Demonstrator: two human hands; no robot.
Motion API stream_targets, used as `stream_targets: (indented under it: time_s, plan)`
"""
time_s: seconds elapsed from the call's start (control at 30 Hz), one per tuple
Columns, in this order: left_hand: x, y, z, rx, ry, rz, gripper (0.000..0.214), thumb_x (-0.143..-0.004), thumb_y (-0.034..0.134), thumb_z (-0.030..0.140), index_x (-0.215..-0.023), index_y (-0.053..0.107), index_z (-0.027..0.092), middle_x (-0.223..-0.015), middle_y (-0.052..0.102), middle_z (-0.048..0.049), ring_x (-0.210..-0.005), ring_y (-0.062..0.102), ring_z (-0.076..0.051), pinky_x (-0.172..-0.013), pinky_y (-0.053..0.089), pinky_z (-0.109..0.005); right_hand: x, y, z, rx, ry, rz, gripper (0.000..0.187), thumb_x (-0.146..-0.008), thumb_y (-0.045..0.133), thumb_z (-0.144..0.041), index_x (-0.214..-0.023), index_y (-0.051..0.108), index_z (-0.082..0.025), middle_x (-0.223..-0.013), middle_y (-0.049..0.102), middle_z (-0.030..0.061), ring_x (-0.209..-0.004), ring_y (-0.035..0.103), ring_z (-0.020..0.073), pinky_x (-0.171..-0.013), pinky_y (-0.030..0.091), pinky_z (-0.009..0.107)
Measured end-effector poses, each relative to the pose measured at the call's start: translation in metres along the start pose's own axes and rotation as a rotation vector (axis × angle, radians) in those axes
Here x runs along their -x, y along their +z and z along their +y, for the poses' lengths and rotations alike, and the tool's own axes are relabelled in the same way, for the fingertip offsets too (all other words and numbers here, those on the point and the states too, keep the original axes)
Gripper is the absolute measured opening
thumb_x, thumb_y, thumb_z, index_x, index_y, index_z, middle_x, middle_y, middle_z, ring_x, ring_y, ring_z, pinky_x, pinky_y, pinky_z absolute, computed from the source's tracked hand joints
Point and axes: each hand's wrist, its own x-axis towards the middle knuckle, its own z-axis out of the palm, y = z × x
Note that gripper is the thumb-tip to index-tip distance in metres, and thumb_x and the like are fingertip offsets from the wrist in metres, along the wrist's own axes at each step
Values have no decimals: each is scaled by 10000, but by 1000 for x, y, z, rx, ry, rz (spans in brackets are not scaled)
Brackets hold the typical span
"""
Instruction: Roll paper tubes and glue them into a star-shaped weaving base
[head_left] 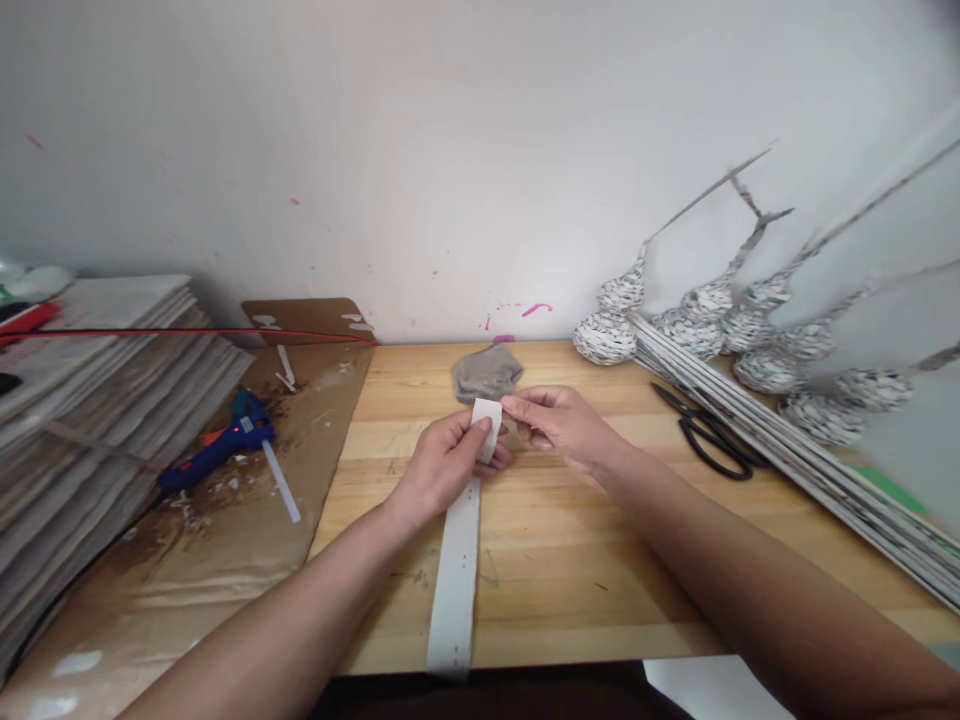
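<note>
A long white strip [456,570], of paper or card by its look, runs up the wooden table from the front edge. Its upper end is pinched between thumb and fingers of my left hand [450,455]. My right hand [559,425] is beside that end, thumb and forefinger pressed together at its top right corner. Whether the right fingertips grip the strip or something tiny is too small to make out. Just beyond both hands a crumpled grey-brown cloth [486,372] lies on the table.
At left, a blue glue gun [225,440] rests on stained cardboard [255,560], beside a tall stack of newspapers [97,400]. On the right lie black scissors [705,430] and a bundle of paper rods [780,440]. Several woven paper gourd shapes [609,335] stand against the wall.
</note>
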Motion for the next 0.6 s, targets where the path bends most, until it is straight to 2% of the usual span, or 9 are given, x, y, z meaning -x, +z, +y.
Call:
stream_targets:
  time_s: [0.1, 0.37, 0.6]
  plan:
    - [0, -1, 0, -6, 6, -7, 373, -870, 528, 493, -939, 623, 139, -797, 727, -98, -721, 692, -199, -676, 564, -330, -1, -1, 2, 22, -5, -16, 347, -642, 790, -418, -821, 725, -128, -638, 597, 2, -496, 410, 61, -398, 210, 205]
    - [2, 1, 3, -15, 1, -12, 374, -871, 528, 493, -938, 622, 137, -791, 726, -93, -722, 694, -200, -681, 565, -333, -2, -1, 5, 9, 5, -11, 353, -648, 785, -411, -845, 740, -122, -650, 613, 16, -507, 424, 62, -399, 224, 188]
    - [2, 1, 1, -34, 20, -18, 377, -879, 512, 501, -951, 621, 147, -800, 721, -86, -732, 694, -204, -687, 566, -343, -1, 1, 3, -29, 28, 18, 363, -621, 805, -389, -862, 750, -123, -580, 571, -3, -499, 413, 67, -403, 203, 196]
